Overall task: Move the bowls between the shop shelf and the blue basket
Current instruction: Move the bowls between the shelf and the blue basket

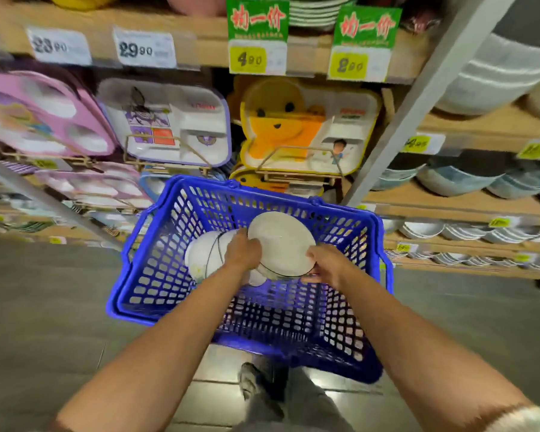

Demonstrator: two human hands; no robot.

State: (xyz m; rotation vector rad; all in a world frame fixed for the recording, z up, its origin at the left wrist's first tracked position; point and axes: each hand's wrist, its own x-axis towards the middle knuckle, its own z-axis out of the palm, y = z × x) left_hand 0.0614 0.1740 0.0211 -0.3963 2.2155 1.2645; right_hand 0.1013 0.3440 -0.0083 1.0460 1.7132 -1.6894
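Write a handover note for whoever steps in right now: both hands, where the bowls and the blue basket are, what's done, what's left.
Hands: left hand and right hand both grip one white bowl, tilted, inside the blue basket.
Things: more white bowls lie in the basket, beside and under the held one. Stacked bowls sit on the shop shelf to the right.
Done: several bowls are in the basket.
Left: one frame cannot show whether the held bowl is going in or coming out; finish that move.
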